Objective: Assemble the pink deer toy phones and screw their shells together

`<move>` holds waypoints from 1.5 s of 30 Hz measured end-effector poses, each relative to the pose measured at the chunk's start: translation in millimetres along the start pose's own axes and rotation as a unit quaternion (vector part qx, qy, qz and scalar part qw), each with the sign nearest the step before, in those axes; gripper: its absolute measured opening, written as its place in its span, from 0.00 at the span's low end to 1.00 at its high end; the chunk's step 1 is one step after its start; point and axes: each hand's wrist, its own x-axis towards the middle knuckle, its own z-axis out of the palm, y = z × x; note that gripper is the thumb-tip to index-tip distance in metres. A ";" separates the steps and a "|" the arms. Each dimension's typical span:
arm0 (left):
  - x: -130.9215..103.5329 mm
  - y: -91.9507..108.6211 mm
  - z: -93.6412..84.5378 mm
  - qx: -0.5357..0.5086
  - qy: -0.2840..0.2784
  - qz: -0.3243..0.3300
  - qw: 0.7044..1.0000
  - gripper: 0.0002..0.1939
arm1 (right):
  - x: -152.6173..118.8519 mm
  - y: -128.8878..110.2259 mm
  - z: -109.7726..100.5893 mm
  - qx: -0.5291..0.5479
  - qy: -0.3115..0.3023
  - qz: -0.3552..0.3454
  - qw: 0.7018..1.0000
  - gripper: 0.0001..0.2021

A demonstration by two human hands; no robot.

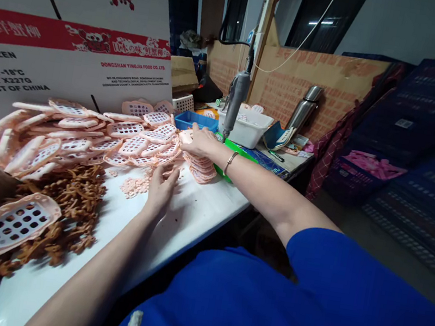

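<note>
My right hand reaches over a stack of pink-rimmed perforated plastic pieces, its thumb and fingers around a pink piece on top. Closer to me, my left hand is held with thumb and fingers apart beside the pile, and I see nothing in it. A large heap of the same oval pieces, with white grids of holes, spreads to the left. Small pink bits lie by my left hand. Just beyond my right hand hangs a grey electric screwdriver, point down.
Brown plastic parts lie heaped at left, with one loose perforated piece on them. A big printed carton stands behind. Farther back are a blue tray, a white bin, a green tray and a steel flask.
</note>
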 end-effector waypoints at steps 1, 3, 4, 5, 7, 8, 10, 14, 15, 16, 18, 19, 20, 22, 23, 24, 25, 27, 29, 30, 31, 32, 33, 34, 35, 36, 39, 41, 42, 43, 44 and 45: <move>-0.4 2.6 0.4 -0.020 0.001 -0.004 1.000 0.19 | -4.8 0.8 -1.6 0.004 0.008 -0.016 1.000 0.42; -2.1 10.4 2.4 -0.066 -0.001 -0.014 0.998 0.23 | -18.5 2.3 -4.5 0.021 0.015 -0.063 0.998 0.43; -4.0 15.5 4.2 -0.088 -0.005 -0.020 0.996 0.25 | -26.9 3.1 -5.1 0.037 0.014 -0.090 0.995 0.43; -6.7 21.3 6.5 -0.107 -0.011 -0.026 0.994 0.27 | -35.8 4.3 -4.7 0.063 0.010 -0.123 0.990 0.43; -14.8 33.0 12.6 -0.148 -0.037 -0.041 0.987 0.30 | -53.0 7.9 -0.8 0.115 -0.001 -0.176 0.978 0.43; -19.9 38.0 16.0 -0.172 -0.055 -0.051 0.982 0.31 | -60.4 10.2 2.7 0.130 -0.007 -0.191 0.973 0.43; -30.5 44.2 22.7 -0.240 -0.083 -0.082 0.964 0.30 | -71.0 15.4 11.7 0.144 -0.017 -0.202 0.969 0.43; -47.1 39.7 30.8 -0.311 -0.043 -0.139 0.939 0.28 | -76.5 23.2 31.2 0.163 -0.028 -0.218 0.962 0.40; -49.7 36.8 32.0 -0.319 -0.029 -0.144 0.936 0.28 | -75.9 24.2 35.4 0.165 -0.030 -0.225 0.960 0.40; -51.7 34.0 33.2 -0.328 -0.018 -0.147 0.933 0.28 | -75.2 24.8 39.1 0.164 -0.030 -0.232 0.958 0.39; -54.1 29.8 36.2 -0.346 0.001 -0.147 0.927 0.28 | -74.0 25.5 45.0 0.150 -0.025 -0.245 0.957 0.41; -54.6 28.5 38.1 -0.354 0.010 -0.143 0.924 0.28 | -73.8 25.7 47.1 0.139 -0.021 -0.252 0.957 0.42; -54.8 27.7 40.1 -0.360 0.019 -0.136 0.923 0.28 | -73.9 25.8 48.8 0.127 -0.015 -0.258 0.957 0.43; -54.7 26.4 43.6 -0.360 0.035 -0.123 0.924 0.27 | -74.3 26.0 51.0 0.105 -0.003 -0.266 0.958 0.45; -54.6 25.6 45.0 -0.355 0.040 -0.117 0.927 0.27 | -74.5 26.3 51.9 0.095 0.001 -0.267 0.959 0.46; -54.6 24.6 46.0 -0.349 0.042 -0.112 0.930 0.27 | -74.6 26.7 52.8 0.085 0.005 -0.268 0.960 0.46; -54.8 23.5 46.6 -0.342 0.040 -0.108 0.933 0.27 | -74.5 27.3 53.9 0.077 0.008 -0.270 0.960 0.47; -56.0 21.3 47.0 -0.324 0.026 -0.093 0.941 0.28 | -74.4 29.7 57.2 0.065 0.019 -0.285 0.956 0.49; -58.4 20.1 47.1 -0.303 0.008 -0.067 0.951 0.29 | -75.1 33.4 62.1 0.061 0.050 -0.313 0.946 0.50; -60.0 20.1 47.1 -0.292 0.002 -0.057 0.955 0.30 | -75.9 35.6 64.8 0.064 0.073 -0.329 0.939 0.49; -61.6 20.3 47.2 -0.282 0.001 -0.050 0.958 0.31 | -77.0 37.8 67.5 0.070 0.100 -0.344 0.931 0.47; -63.3 20.9 47.4 -0.276 0.004 -0.047 0.960 0.31 | -78.3 40.0 70.0 0.079 0.127 -0.356 0.922 0.45; -64.8 21.6 47.5 -0.273 0.009 -0.048 0.961 0.32 | -79.6 42.0 72.1 0.088 0.152 -0.367 0.914 0.43; -66.0 22.3 47.6 -0.272 0.014 -0.051 0.961 0.32 | -80.8 43.7 73.7 0.098 0.170 -0.375 0.906 0.42; -67.0 23.0 47.7 -0.271 0.019 -0.054 0.961 0.32 | -81.7 45.1 74.6 0.108 0.181 -0.380 0.901 0.41; -67.7 23.5 47.7 -0.271 0.019 -0.056 0.961 0.32 | -82.2 46.2 75.0 0.116 0.185 -0.382 0.898 0.41; -68.1 24.0 48.2 -0.264 0.007 -0.054 0.963 0.31 | -81.7 47.9 74.8 0.131 0.165 -0.373 0.903 0.41; -67.6 23.3 48.8 -0.258 0.011 -0.039 0.965 0.30 | -80.7 48.3 75.0 0.127 0.154 -0.376 0.905 0.40; -67.3 22.6 49.0 -0.255 0.018 -0.030 0.966 0.30 | -80.4 48.6 75.3 0.121 0.156 -0.381 0.903 0.40; -67.2 21.7 49.0 -0.251 0.027 -0.023 0.967 0.29 | -80.3 48.9 75.7 0.114 0.163 -0.388 0.900 0.39; -67.3 20.7 48.7 -0.246 0.036 -0.018 0.968 0.28 | -80.6 49.4 75.9 0.107 0.174 -0.397 0.895 0.38; -67.8 19.4 47.7 -0.237 0.044 -0.012 0.970 0.27 | -81.1 50.1 75.7 0.104 0.184 -0.407 0.889 0.38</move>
